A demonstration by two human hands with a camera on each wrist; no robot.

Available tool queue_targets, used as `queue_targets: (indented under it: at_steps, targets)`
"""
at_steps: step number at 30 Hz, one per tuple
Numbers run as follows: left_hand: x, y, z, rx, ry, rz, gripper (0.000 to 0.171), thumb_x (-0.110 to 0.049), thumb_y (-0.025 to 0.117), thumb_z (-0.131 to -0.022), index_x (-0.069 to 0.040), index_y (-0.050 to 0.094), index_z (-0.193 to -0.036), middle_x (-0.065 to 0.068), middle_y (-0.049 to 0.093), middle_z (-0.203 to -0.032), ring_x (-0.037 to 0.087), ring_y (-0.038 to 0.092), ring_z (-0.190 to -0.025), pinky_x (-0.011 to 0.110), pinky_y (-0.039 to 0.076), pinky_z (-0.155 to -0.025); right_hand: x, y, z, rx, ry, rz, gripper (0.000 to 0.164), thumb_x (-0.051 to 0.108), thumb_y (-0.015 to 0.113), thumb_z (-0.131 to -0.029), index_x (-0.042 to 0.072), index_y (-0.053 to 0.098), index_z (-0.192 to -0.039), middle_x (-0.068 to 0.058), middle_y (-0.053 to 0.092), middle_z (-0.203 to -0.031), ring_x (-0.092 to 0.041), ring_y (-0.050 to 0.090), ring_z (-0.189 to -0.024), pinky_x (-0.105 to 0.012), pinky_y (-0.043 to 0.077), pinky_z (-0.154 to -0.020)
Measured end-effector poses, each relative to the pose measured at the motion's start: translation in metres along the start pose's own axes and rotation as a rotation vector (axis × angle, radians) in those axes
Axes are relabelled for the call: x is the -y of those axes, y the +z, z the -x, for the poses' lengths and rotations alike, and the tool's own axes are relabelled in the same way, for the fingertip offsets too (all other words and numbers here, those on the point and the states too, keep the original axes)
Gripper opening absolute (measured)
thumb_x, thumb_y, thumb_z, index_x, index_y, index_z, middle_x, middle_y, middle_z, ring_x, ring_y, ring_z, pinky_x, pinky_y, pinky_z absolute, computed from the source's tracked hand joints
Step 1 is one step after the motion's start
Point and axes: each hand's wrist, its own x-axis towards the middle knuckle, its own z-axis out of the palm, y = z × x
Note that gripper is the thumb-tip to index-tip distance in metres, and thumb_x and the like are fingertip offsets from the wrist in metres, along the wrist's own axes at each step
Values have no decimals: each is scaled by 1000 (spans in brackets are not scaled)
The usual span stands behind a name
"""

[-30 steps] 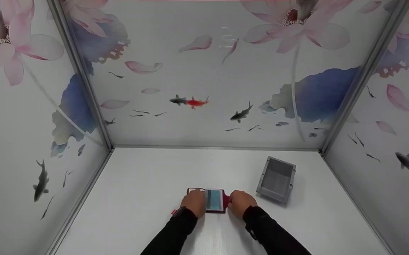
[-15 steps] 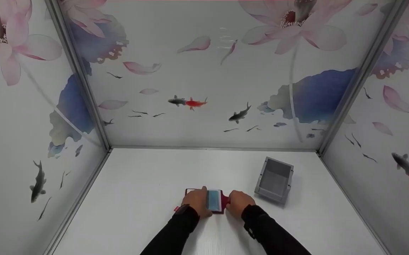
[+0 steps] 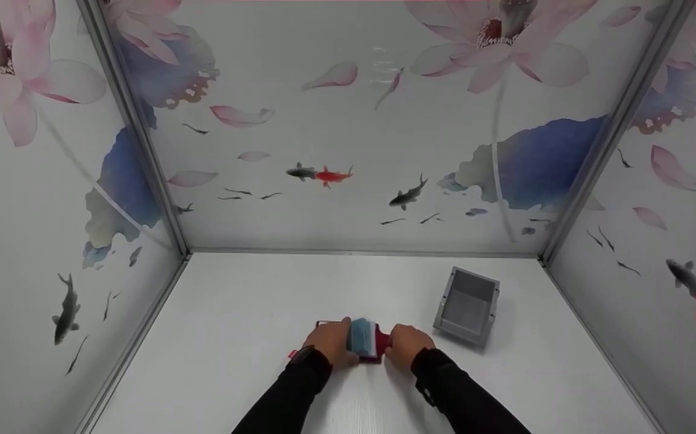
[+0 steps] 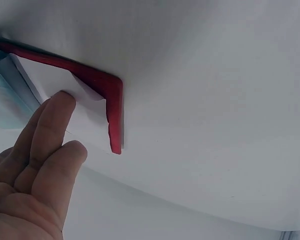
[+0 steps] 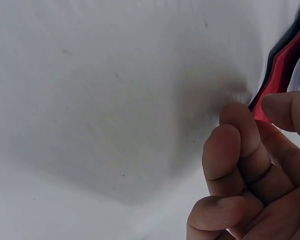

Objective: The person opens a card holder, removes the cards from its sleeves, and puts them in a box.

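A flat, red-edged, notebook-like folder point(image 3: 382, 342) lies on the white table, with a red tab at its right end. White paper point(image 4: 87, 117) fills its left part in the left wrist view. A pale blue, glossy piece point(image 3: 361, 337) bulges up out of its middle. My left hand point(image 3: 331, 346) lies over the left part and grips the blue piece between thumb and index finger, at its near and far edges. The other left fingers rest against the paper. With curled fingers and thumb, my right hand point(image 3: 408, 345) pinches the red tab.
A grey open-topped bin point(image 3: 471, 306) stands at the back right of the table point(image 3: 251, 301). Flower- and fish-patterned walls point(image 3: 348, 223) rise at the back and both sides. A small red tag point(image 3: 292, 354) shows by the left wrist.
My left thumb and index finger have spread across the folder to the blue piece's edges. That piece, flat before, now bulges upward. The right hand keeps its hold on the tab.
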Motion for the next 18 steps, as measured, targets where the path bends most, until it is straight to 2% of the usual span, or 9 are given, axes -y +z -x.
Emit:
queue_targets:
  at_steps: [3, 7, 10, 14, 17, 18]
  targets:
    - [4, 2, -2, -5, 0, 17, 70, -26, 102, -87, -2, 68, -144, 16, 82, -126, 33, 79, -116, 52, 65, -106, -1, 2, -1, 0, -5, 2, 21, 8, 81, -92, 10, 73, -73, 2, 68, -70, -17, 52, -64, -37, 46, -63]
    - [12, 14, -9, -27, 13, -11, 65, -30, 102, -88, -5, 69, -139, 14, 83, -121, 30, 81, -111, 49, 66, -101, 4, -3, 4, 10, -4, 22, 32, 6, 80, -93, 12, 65, -65, 5, 57, -63, -16, 43, -62, -34, 38, -60]
    - [13, 14, -7, -26, 21, -19, 72, -32, 99, -92, -7, 66, -151, 14, 84, -127, 29, 81, -113, 47, 66, -102, 9, -9, 8, 32, 10, 42, 32, 6, 80, -95, 11, 68, -66, 4, 61, -65, -16, 45, -62, -34, 40, -61]
    - [8, 3, -2, -4, 7, 21, 91, -26, 96, -93, -11, 49, -170, 15, 83, -127, 25, 78, -103, 46, 66, -95, 12, -13, 9, 53, 19, 49, 26, 8, 81, -97, 10, 75, -72, 2, 68, -69, -16, 49, -64, -34, 44, -64]
    - [6, -2, -1, 10, -3, 43, 98, -21, 96, -92, -16, 44, -174, 15, 81, -125, 22, 73, -97, 47, 65, -91, 10, -11, 6, 49, 17, 51, 26, 10, 81, -98, 10, 73, -73, 1, 68, -70, -17, 50, -64, -35, 44, -64]
    - [5, -3, -1, 13, -2, 36, 99, -21, 96, -92, -18, 43, -175, 15, 80, -127, 22, 73, -100, 46, 65, -93, 9, -10, 5, 48, 23, 49, 27, 11, 81, -98, 10, 72, -73, 1, 67, -70, -17, 50, -64, -35, 44, -64]
